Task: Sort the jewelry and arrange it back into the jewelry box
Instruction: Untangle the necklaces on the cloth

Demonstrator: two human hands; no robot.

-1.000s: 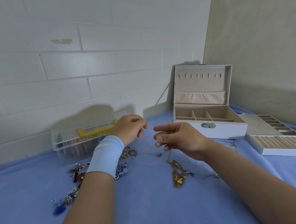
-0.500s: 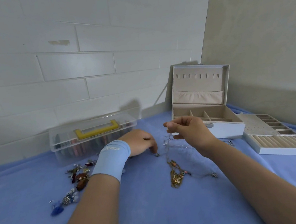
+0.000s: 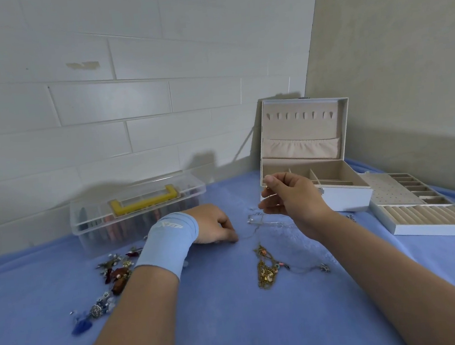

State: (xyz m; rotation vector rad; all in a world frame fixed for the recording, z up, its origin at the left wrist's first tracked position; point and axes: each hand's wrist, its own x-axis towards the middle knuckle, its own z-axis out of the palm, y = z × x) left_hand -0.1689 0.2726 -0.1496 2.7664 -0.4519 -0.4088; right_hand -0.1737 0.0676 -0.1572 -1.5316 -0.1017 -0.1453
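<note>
Your right grip [image 3: 293,196] pinches one end of the thin silver chain necklace [image 3: 256,221], which trails down and left to your left grip [image 3: 215,225], curled fingers [image 3: 231,235] pinching it against the blue-clothed counter [image 3: 237,326]; it looks light, limp and tangle-prone, best held by its ends.

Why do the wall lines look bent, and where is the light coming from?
Head view: the wide-angle lens bows the brick wall joints, most near the edges; soft shadows of the raised right hand and the jewelry box fall on the wall to their left, so the light likely comes from the right; the thin chain is almost too fine to see.
</note>
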